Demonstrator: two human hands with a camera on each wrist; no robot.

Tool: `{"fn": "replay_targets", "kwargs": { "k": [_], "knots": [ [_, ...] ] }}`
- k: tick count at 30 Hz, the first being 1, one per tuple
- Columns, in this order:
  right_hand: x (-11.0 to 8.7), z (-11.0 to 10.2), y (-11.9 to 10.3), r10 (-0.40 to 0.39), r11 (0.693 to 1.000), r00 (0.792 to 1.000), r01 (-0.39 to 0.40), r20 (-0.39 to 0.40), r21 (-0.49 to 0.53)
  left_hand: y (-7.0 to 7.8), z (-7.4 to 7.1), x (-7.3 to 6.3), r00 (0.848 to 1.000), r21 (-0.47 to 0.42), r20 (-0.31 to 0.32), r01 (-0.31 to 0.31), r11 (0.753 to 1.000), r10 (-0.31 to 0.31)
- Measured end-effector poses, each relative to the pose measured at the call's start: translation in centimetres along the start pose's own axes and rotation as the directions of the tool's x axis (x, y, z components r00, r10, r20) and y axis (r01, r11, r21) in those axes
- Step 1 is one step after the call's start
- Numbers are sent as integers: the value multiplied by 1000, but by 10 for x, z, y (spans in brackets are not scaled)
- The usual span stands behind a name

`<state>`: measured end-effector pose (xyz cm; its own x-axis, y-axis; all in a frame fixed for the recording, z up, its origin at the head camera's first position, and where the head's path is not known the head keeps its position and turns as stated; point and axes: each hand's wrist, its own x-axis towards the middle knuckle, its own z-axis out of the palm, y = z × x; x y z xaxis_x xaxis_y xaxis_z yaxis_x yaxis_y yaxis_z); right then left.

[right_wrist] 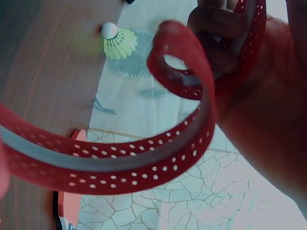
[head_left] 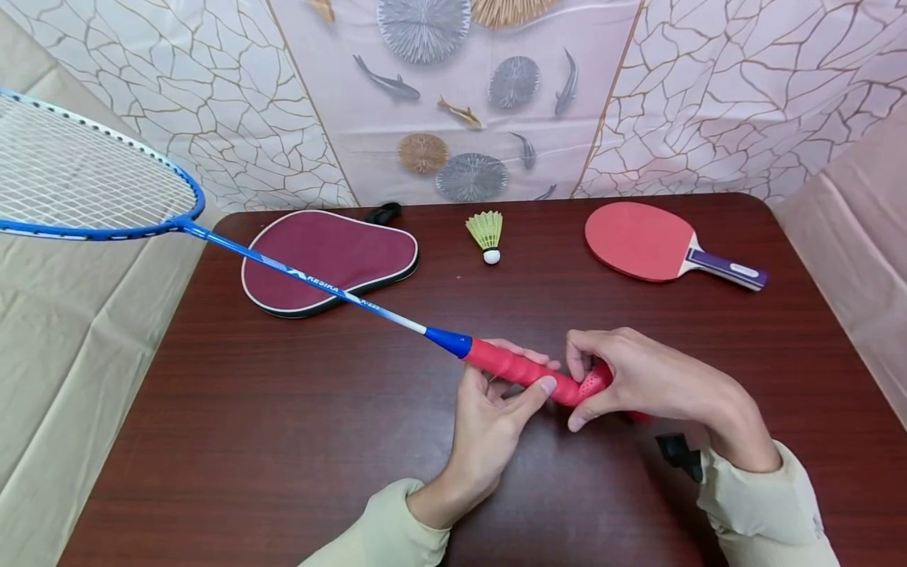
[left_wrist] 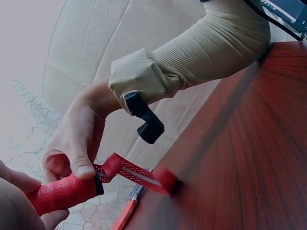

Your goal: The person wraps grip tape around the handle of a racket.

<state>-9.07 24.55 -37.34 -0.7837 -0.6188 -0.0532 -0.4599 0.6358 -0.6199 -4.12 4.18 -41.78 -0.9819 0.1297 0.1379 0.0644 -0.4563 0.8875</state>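
A blue badminton racket (head_left: 319, 279) slants across the head view, its strung head at the upper left and its red-wrapped handle toward the middle. My left hand (head_left: 489, 437) holds the handle from below, thumb along the wrap. At the handle's butt end, my right hand (head_left: 652, 382) pinches the red perforated grip tape (head_left: 595, 379) between thumb and fingers. A loose length of this grip tape (left_wrist: 139, 176) trails from the black butt cap toward the table in the left wrist view. It curls in a loop with a pale centre stripe in the right wrist view.
On the brown table (head_left: 283, 425), a maroon paddle case (head_left: 319, 248) lies at the back left. A yellow shuttlecock (head_left: 487, 232) is at the back middle, and a red table tennis paddle (head_left: 638, 240) at the back right. A patterned cloth (head_left: 468, 94) hangs behind.
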Motion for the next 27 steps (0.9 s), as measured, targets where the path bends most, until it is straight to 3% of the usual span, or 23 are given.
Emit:
{"fn": "replay_targets", "kwargs": {
  "k": [10,23,27],
  "knots": [
    [-6,-8,1,10,1000,1000,-10,9,10,2,0,0,1000,-2,0,-1,1000,1],
    [-10,-13,8,-77,996,997,77,-10,51,0,4,-2,997,-72,-70,-19,997,14],
    [-8,-12,10,-134,990,991,134,-8,32,1,4,-2,998,-80,-64,-18,997,13]
  ]
}}
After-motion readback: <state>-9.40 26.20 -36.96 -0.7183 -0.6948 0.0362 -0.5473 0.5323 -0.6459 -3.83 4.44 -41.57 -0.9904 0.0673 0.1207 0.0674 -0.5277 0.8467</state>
